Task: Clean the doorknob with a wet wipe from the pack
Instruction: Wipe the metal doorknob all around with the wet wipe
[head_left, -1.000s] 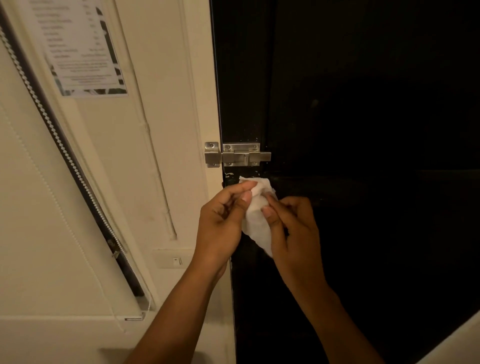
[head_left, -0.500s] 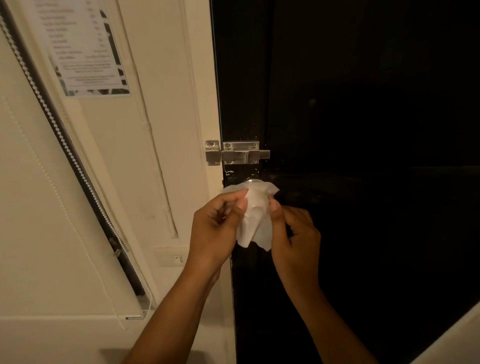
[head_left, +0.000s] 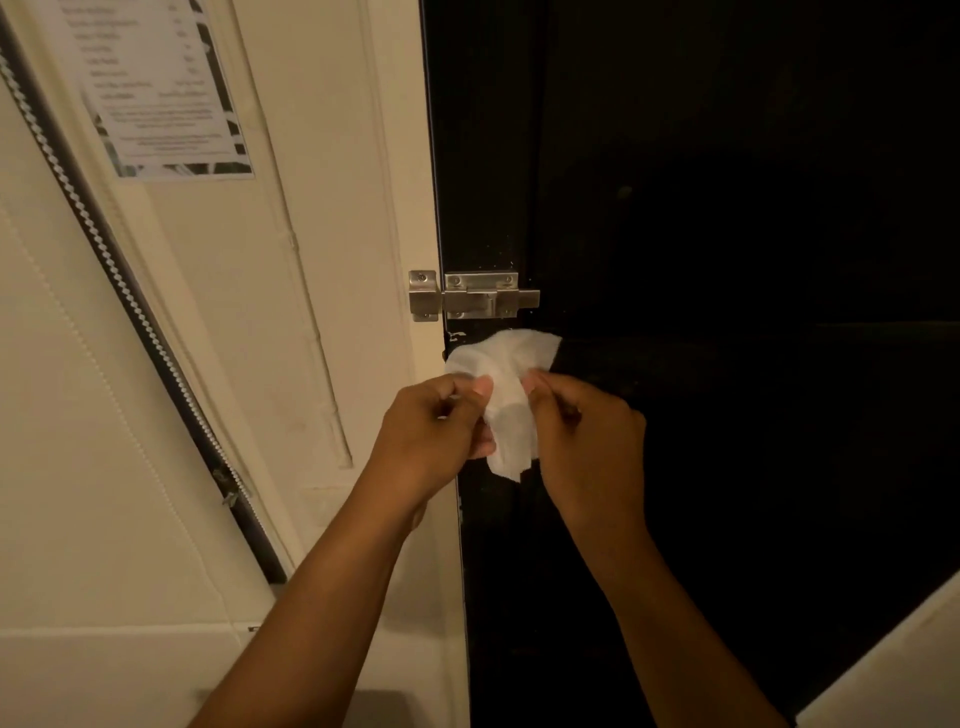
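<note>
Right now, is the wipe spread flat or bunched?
Partly opened, still crumpled: both hands, left hand and right hand, pinch the wipe, its upper part fanning out.

Your left hand (head_left: 434, 426) and right hand (head_left: 587, 441) pinch the wipe (head_left: 506, 379) between them, just below the bolt latch (head_left: 475, 297) on the door (head_left: 727, 208).

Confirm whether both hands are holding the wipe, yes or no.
Yes: the left hand and the right hand each pinch the white wipe from either side, just below the metal latch.
</note>
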